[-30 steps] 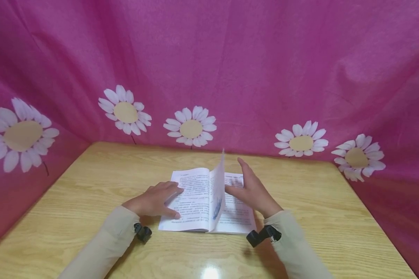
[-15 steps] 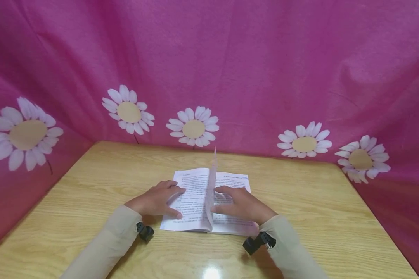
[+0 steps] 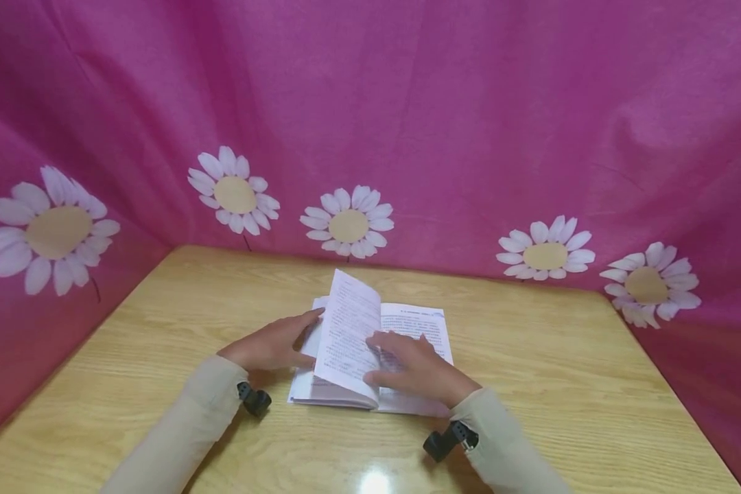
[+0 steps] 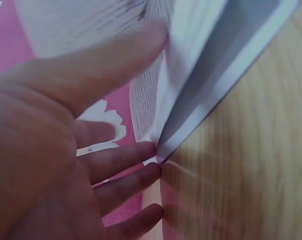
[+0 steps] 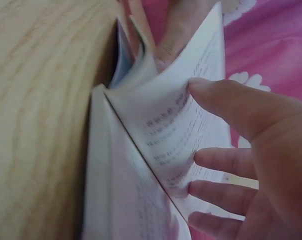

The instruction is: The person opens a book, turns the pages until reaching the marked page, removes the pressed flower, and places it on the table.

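An open book lies on the wooden table, printed with lines of small text. One page stands raised and slanted over the left half. My left hand is at the book's left edge, thumb and fingers spread; in the left wrist view the fingertips meet the book's edge and the thumb lies across the pages. My right hand reaches over the right half. Its outstretched thumb and fingers touch the raised page in the right wrist view. The lower left page is partly hidden.
The book rests near the middle of the light wooden table. A pink cloth with printed white daisies hangs behind and at both sides. Black wrist cameras sit on both sleeves, and a light reflection shows at the front.
The upright page has tipped to the left over the left half. My right hand has moved left with it. The left hand has shifted slightly back towards the book's left edge.
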`<act>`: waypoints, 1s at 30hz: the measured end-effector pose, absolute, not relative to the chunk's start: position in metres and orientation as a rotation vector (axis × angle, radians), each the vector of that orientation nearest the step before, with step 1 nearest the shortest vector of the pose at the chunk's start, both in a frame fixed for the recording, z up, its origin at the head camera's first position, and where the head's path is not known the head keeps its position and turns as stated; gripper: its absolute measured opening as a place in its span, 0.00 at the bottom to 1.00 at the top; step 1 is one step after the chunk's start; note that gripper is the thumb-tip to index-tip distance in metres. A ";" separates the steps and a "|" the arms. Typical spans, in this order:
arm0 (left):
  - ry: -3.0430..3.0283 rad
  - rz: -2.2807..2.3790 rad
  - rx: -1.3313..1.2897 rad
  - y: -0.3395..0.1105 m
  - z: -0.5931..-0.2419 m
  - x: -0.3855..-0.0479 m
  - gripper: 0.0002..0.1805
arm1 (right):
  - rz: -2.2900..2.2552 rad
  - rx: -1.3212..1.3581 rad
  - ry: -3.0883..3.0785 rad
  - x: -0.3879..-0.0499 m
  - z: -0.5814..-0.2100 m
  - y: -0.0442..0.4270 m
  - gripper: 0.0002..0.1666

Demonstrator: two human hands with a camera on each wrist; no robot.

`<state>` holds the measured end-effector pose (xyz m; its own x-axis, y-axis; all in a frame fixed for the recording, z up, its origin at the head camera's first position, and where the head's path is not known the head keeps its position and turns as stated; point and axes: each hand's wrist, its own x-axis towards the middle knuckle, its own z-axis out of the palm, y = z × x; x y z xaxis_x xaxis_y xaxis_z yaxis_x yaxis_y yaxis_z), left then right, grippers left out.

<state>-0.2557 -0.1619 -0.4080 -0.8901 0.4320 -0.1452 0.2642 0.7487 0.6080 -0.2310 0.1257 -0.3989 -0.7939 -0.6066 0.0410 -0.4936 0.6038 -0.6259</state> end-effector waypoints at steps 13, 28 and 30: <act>2.800 0.912 0.615 -0.165 -0.396 -0.256 0.40 | -0.662 -0.916 2.840 -0.219 -0.403 0.112 0.36; 2.823 0.593 0.511 -0.155 -0.411 -0.248 0.50 | -0.600 -0.773 2.834 -0.229 -0.398 0.128 0.46; 2.825 0.566 0.507 -0.155 -0.412 -0.248 0.50 | -0.553 -0.649 2.843 -0.234 -0.397 0.138 0.53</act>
